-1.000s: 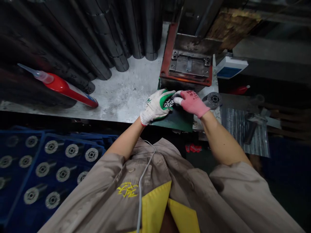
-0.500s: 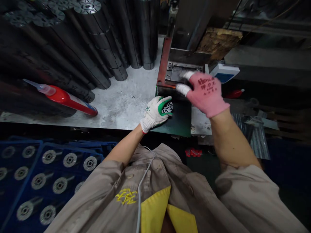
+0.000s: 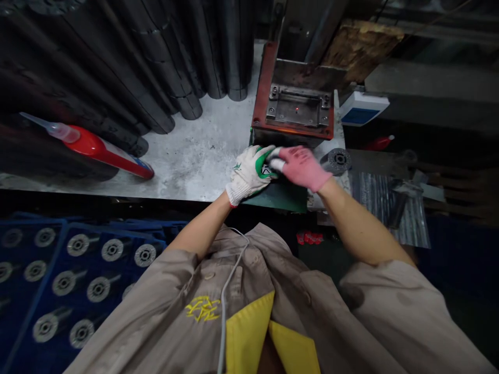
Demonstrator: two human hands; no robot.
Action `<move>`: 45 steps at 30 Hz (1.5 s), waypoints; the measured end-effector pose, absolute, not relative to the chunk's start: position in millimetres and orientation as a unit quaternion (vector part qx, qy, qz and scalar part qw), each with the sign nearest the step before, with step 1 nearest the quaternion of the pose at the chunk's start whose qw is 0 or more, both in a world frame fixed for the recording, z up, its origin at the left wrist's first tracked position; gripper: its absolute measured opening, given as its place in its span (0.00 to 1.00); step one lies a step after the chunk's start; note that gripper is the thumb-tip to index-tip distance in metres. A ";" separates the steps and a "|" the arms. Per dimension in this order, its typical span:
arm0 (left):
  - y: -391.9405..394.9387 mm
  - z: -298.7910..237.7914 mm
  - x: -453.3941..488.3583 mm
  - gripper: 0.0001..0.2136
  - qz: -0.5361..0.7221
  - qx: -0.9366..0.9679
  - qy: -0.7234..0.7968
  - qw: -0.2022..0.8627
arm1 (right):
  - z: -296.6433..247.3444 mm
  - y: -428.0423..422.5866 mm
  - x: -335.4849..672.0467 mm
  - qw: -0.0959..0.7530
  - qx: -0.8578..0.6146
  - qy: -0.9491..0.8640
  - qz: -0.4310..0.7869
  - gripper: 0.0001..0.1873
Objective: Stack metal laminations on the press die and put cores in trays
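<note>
My left hand (image 3: 251, 169), in a white knit glove with a green palm, is closed around a round slotted metal core (image 3: 266, 170). Only part of the core's patterned end face shows between thumb and fingers. Close against it on the right is my right hand (image 3: 300, 166), in a pink glove with white fingertips. Its thumb and fingers are pinched together at the core; whatever they hold is hidden and blurred. Both hands are over a dark green mat (image 3: 286, 195) in front of a press fixture (image 3: 298, 111) on a red base, where a small red light glows.
Tall stacks of dark metal cores (image 3: 187, 101) stand at the back left. A red bottle with a nozzle (image 3: 101, 153) stands on the bench's left. Another slotted core (image 3: 338, 161) lies right of my hand. Blue trays (image 3: 58, 259) of cores sit below left. A white display box (image 3: 362, 109) is beside the fixture.
My right hand has come from the fixture down and left to the core in my left hand. The grey piece seen in the fixture before is gone from there. My left hand keeps its hold.
</note>
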State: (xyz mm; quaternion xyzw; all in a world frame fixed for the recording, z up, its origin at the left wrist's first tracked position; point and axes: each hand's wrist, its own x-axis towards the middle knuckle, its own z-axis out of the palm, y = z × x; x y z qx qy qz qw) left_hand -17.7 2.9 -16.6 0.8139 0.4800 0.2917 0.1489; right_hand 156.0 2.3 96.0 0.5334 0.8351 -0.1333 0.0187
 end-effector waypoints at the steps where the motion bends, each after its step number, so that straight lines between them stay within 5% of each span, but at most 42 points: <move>1: 2.8 -16.2 -18.0 0.36 0.294 0.817 0.474 0.145 | 93.4 0.5 150.8 0.058 0.526 0.837 -0.137 0.19; 4: 2.4 -15.1 -19.1 0.33 0.299 0.821 0.466 0.138 | 100.8 1.8 145.0 0.111 0.487 0.858 -0.120 0.17; 10: 1.8 -17.6 -18.9 0.41 0.308 0.802 0.489 0.154 | 129.3 40.1 173.3 -0.106 0.593 0.798 0.009 0.29; 15: 3.3 -21.6 -19.0 0.45 0.317 0.793 0.493 0.166 | 122.4 59.9 178.8 -0.149 0.594 0.789 0.049 0.33; 21: 3.0 -16.1 -25.4 0.38 0.309 0.813 0.464 0.165 | 115.6 6.6 161.1 -0.033 0.596 0.799 -0.066 0.21; 27: 3.3 -13.6 -25.7 0.36 0.288 0.825 0.451 0.180 | 89.8 -6.6 154.6 0.084 0.503 0.853 -0.110 0.21; 32: 4.2 -17.3 -22.0 0.42 0.310 0.785 0.502 0.189 | 132.7 25.0 167.9 -0.044 0.570 0.820 0.004 0.21; 35: 4.3 -13.3 -26.6 0.40 0.318 0.794 0.478 0.200 | 142.1 50.3 170.9 -0.044 0.624 0.776 0.083 0.26; 41: 2.1 -3.3 -33.4 0.37 0.311 0.823 0.429 0.204 | 124.6 45.3 174.6 -0.141 0.590 0.794 0.035 0.29; 45: 2.8 -8.3 -25.9 0.39 0.294 0.811 0.471 0.184 | 113.0 2.4 163.3 -0.051 0.578 0.813 -0.054 0.20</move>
